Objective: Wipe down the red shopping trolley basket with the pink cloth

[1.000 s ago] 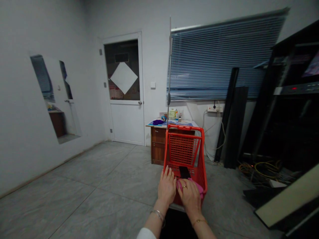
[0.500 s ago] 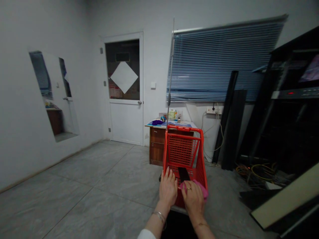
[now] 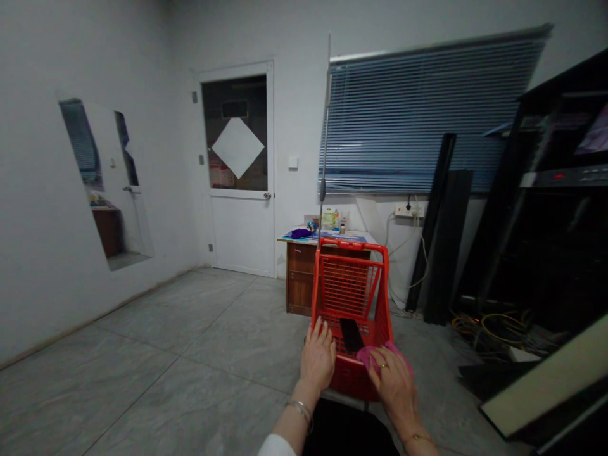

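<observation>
A red plastic shopping cart or basket [image 3: 352, 376] with lattice walls stands right in front of me. My left hand [image 3: 319, 358] rests at its near left rim, fingers stretched forward over the edge. Bunched under my right hand [image 3: 393, 381] is a pink cloth [image 3: 399, 356], pressed against the near right part of the rim. The fingers of that hand are bent over the cloth. Inside the cart lies a flat black phone-like object [image 3: 350, 334], between my two hands and touched by neither.
Behind the cart is a wooden desk [image 3: 300, 285] with a purple cloth [image 3: 301, 234] and small items. A thin pole [image 3: 325, 152] rises beside it. Dark panels [image 3: 449, 247], cables [image 3: 506, 329] and a black rack [image 3: 532, 240] stand right. A white door [image 3: 242, 234] is at the back.
My right hand has slid right with the pink cloth, along the near rim. More of the black object and the cart's near wall now shows. The left hand has barely shifted.
</observation>
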Motion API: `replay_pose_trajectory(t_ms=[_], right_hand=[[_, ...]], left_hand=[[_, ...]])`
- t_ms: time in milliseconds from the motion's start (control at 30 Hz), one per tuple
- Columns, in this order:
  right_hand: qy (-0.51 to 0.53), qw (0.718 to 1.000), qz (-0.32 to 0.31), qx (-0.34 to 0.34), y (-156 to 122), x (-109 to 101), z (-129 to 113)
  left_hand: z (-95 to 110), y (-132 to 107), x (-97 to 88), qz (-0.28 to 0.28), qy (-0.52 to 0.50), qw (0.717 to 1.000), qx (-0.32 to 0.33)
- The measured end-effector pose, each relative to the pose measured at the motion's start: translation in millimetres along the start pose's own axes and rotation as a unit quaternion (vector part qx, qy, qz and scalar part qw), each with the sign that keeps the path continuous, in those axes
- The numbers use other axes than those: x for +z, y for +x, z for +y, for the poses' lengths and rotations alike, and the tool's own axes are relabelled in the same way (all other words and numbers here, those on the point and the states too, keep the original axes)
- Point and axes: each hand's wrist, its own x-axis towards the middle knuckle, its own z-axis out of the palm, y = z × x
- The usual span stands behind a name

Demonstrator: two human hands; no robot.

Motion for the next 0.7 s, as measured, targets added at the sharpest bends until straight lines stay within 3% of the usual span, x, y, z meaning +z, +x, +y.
replay_pose_trajectory(t_ms=[133, 267, 333, 433, 600, 700], right_hand=[[-0.024, 0.998, 0.037, 0.036, 5.9, 11.1, -26.8], [-0.011, 0.999, 0.036, 0.036, 21.2, 23.6, -67.3], [-0.003, 0.999, 0.032, 0.041, 26.0, 24.0, -76.7], [0.011, 1.000, 0.018, 0.021, 24.8, 16.7, -68.7], [0.002, 1.000, 0.000, -0.005, 6.6, 0.9, -19.7], [-0.005, 1.000, 0.000, 0.015, -1.2, 0.9, -6.9]], left_hand=[[8.2, -0.2, 4.2, 0.006, 0.007, 1.000, -0.017], [8.1, -0.1, 4.4, 0.006, 0.018, 1.000, -0.008], [4.2, -0.2, 3.0, 0.010, 0.018, 1.000, -0.005], [-3.2, -0.1, 0.0, 0.007, 0.017, 1.000, 0.003], [-7.2, 0.5, -4.5, -0.013, 0.024, 1.000, 0.000], [-1.3, -0.2, -4.6, -0.013, 0.016, 1.000, -0.005]])
